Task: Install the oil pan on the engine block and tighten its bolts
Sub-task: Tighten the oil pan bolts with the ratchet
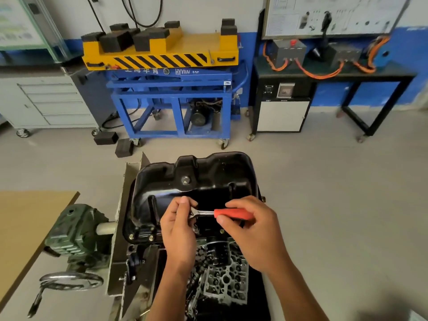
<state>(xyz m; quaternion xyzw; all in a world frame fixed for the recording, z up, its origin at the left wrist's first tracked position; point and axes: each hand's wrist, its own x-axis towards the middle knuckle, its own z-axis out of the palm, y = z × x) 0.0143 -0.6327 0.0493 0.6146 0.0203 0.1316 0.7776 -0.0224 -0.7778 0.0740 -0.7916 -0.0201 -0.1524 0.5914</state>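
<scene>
Right grip [252, 230] holds wrench [205, 213] over oil pan [196, 172], beside oil filter [214, 250].

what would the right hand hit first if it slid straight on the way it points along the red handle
Most likely the left hand, which pinches the wrench head just past the red handle that the right hand grips. Both look level over the oil pan, though depth is unclear.

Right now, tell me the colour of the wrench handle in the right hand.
Orange-red. The wrench handle held by the right hand shows best in the head view.
</scene>
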